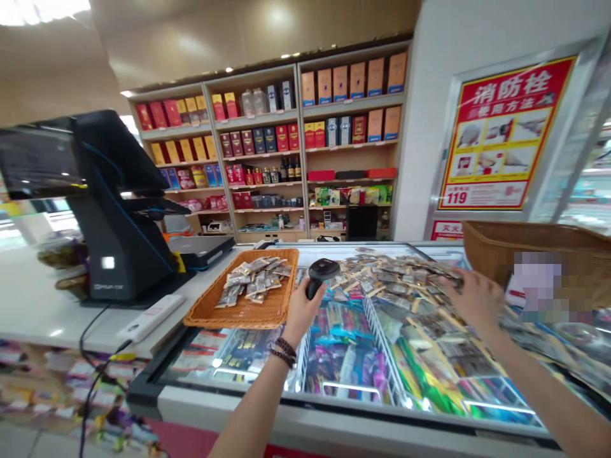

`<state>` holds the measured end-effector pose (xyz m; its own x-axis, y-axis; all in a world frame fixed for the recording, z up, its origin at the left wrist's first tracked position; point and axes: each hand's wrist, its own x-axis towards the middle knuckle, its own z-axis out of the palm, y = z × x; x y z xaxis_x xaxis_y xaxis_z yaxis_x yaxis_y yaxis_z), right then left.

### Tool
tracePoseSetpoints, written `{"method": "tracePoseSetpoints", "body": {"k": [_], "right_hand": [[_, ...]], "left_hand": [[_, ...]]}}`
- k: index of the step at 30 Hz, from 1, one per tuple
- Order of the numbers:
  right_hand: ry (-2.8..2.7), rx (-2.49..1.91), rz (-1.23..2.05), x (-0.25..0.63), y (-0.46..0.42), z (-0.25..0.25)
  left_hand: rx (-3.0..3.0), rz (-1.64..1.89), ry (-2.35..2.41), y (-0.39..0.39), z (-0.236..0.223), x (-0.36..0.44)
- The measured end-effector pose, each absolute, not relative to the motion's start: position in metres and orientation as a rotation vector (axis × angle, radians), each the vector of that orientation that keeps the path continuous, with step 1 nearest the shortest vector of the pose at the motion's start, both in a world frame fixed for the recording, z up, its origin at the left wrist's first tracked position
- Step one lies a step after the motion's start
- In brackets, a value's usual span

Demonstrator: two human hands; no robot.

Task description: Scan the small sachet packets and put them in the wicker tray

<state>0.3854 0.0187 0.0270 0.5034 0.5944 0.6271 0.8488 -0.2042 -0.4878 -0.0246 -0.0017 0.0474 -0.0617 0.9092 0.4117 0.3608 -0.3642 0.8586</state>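
- Head view, and the left hand [305,312] is wrapped round the scanner [324,270], fist on the handle, its head raised just beside the wicker basket [205,313]!
- Across the counter, the right hand [480,305] reaches into the packets [398,280], heaped over the glass of the freezer [191,402]; fingertips touch the heap near the brown basket [491,251], but whether they are clamped on a packet, one cannot tell.
- More packets lie in the wicker basket, piled loosely toward its far side.
- Good technique here probably means a pinch at one packet's edge, lifted straight up, since overlapping neighbours could slide along that smooth glass.
- A flat, uncreased face turned to the scanner would likely serve best; crumpled film may spoil a reading.
- The left wrist does well to stay loose, the scanner clear of the basket's rim.
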Motion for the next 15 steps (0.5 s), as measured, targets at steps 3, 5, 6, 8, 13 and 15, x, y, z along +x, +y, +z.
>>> {"method": "tracePoseSetpoints", "body": {"k": [3,5,6,8,13,15], "right_hand": [[-0.973,-2.108,-0.357,0.44,-0.017,0.017],[-0.779,-2.17,-0.216,0.467,-0.033,0.003],[-0.733,-2.165,-0.138,0.474,-0.038,-0.005],[-0.674,-2.152,0.016,0.473,-0.042,-0.021],[-0.735,-2.094,0.013,0.405,-0.023,-0.042],[-0.776,-2.03,0.023,0.369,-0.005,-0.042]], "left_hand": [[1.749,1.373,1.365,0.003,0.03,-0.008],[1.752,1.334,1.379,0.007,0.02,-0.002],[1.753,1.316,1.379,0.009,0.016,0.0],[1.749,1.288,1.369,0.012,0.01,0.003],[1.725,1.276,1.358,0.019,0.003,0.005],[1.717,1.278,1.364,0.02,0.0,0.005]]}}
